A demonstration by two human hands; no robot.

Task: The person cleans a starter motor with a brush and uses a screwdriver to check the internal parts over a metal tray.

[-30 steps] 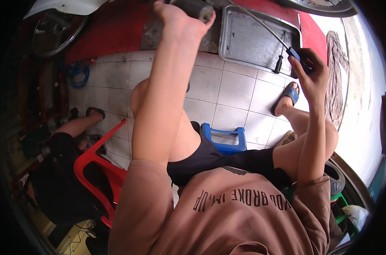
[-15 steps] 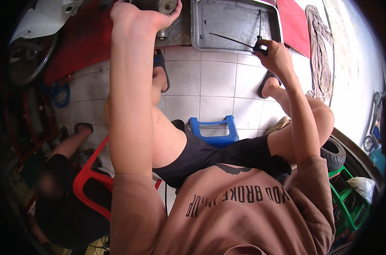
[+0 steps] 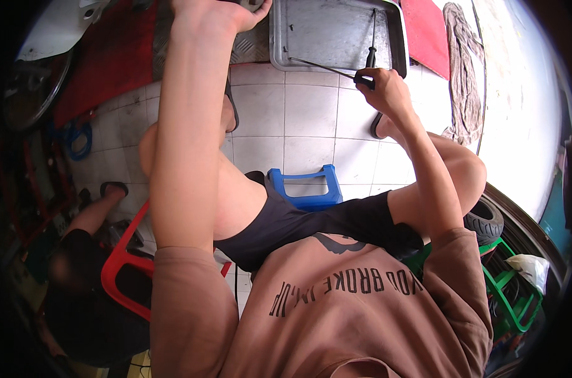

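My left hand (image 3: 213, 16) is at the top edge, its thumb curled round a grey metal part (image 3: 254, 4); the other fingers and most of the part are cut off. My right hand (image 3: 386, 91) grips the black handle of a screwdriver (image 3: 323, 67) at the near right of a metal tray (image 3: 274, 38). The long thin shaft points left, low over the tray, its tip by the near left corner; whether it touches I cannot tell. Inside the tray lies a second screwdriver (image 3: 371, 57) with a black handle, pointing away from me. Small dark pieces lie near the tray's left side.
Red sheets (image 3: 424, 31) flank the tray, with a ridged metal plate (image 3: 243, 47) at its left. A crumpled cloth (image 3: 462, 75) lies right. A blue stool (image 3: 305, 186) stands between my legs. Another person (image 3: 94, 302) sits at lower left beside a red chair (image 3: 113, 271).
The whole view has shifted, so things sit further left and higher. The held screwdriver's tip is nearer the tray's near left corner, and more of the second screwdriver's handle shows.
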